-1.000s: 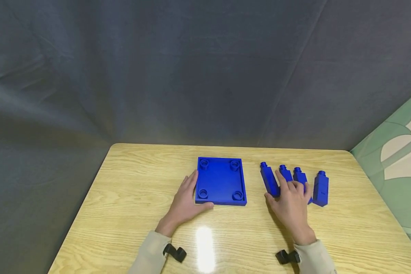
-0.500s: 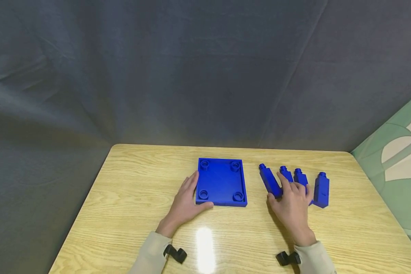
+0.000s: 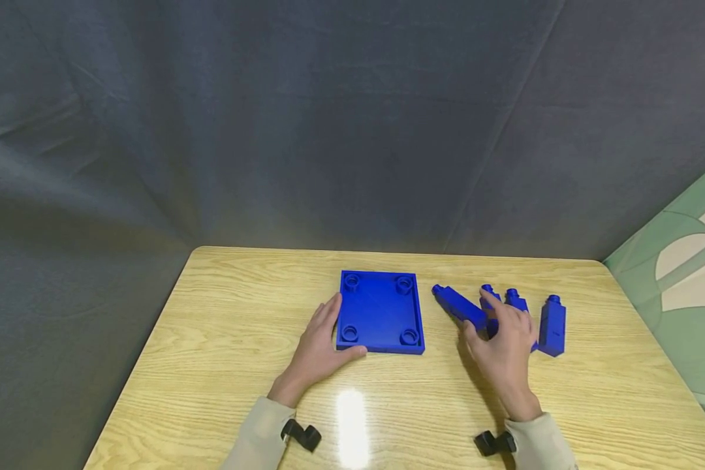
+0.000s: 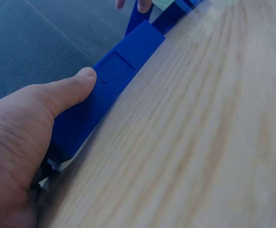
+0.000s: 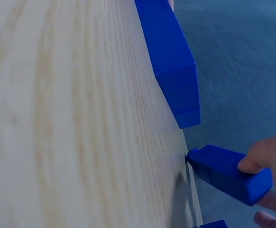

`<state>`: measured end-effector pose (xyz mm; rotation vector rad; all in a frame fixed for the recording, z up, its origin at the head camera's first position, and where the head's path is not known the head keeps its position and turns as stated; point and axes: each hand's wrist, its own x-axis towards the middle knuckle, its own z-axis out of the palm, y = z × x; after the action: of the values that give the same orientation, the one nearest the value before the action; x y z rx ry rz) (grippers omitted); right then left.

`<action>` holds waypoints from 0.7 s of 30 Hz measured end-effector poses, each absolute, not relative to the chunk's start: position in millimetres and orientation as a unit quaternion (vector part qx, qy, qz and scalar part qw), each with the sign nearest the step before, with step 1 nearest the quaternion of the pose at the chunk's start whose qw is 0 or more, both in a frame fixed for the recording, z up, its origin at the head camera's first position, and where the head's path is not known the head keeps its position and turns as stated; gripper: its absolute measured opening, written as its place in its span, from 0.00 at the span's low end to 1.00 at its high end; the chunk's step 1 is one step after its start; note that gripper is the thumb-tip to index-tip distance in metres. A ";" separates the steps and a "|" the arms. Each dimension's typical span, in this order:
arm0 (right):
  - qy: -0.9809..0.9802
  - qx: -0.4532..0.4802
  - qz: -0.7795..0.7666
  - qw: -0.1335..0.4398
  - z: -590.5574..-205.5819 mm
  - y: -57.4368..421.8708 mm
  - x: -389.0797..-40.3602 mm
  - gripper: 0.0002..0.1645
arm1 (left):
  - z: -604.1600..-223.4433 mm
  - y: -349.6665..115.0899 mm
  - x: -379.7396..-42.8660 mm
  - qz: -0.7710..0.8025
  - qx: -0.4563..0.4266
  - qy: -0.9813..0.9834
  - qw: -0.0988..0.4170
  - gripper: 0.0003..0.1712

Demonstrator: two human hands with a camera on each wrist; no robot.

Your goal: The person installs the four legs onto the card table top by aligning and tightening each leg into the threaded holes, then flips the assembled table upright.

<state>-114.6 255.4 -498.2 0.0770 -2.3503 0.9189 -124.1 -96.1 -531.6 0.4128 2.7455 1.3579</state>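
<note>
A blue square tabletop [image 3: 378,310] with a raised rim and a round socket at each corner lies in the middle of the table. My left hand [image 3: 311,359] holds its near left corner, thumb along the front edge [image 4: 114,71] and fingers on the left side. To the right, my right hand [image 3: 505,349] pinches the near end of a blue square leg [image 3: 458,305] between thumb and fingers. That leg [image 5: 218,166] is tilted, its narrow round end pointing away to the left and low near the table.
Beside the right hand lie a second blue leg [image 3: 489,297] and a third leg [image 3: 517,299], both partly hidden by it. Another leg [image 3: 552,326] lies farther right. A dark curtain [image 3: 352,130] hangs behind the wooden table [image 3: 223,313].
The leftmost leg has swung: its round end has moved left toward the tabletop while my right hand has taken hold of its near end. The left hand and tabletop stay put.
</note>
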 end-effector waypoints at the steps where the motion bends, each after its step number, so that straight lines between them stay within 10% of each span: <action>1: -0.883 0.031 0.353 0.308 -497.5 255.1 -115.0 0.41 | -531.8 -96.2 -124.2 0.439 0.134 0.888 0.025 0.72; 21: -0.779 0.055 0.501 0.373 -476.8 228.8 -124.6 0.36 | -534.1 -97.1 -124.8 0.435 0.138 0.890 0.028 0.71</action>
<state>-124.6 228.8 -476.8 0.1403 -1.9961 1.2838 -124.8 -97.1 -534.1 0.4259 2.7461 1.3414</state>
